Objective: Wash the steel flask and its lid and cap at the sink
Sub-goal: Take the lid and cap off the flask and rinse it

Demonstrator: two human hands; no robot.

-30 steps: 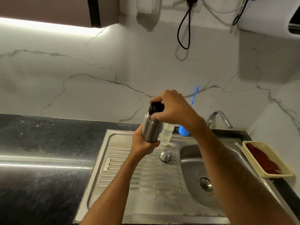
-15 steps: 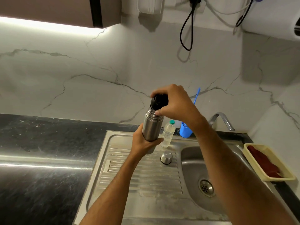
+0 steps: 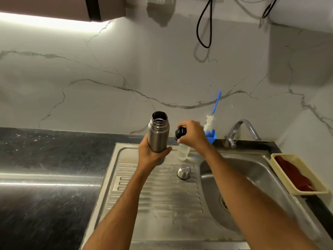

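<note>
Holding the flask (image 3: 158,136) upright, left hand (image 3: 152,154) wrapped round it; right hand (image 3: 193,132) fingers pinching the lid (image 3: 180,132) should set it beside the cap (image 3: 183,171) at five o'clock.

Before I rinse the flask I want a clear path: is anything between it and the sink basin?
Partly. The right hand, gripping the black lid, is between the steel flask and the basin. The cap and a clear bottle stand lower down.
</note>
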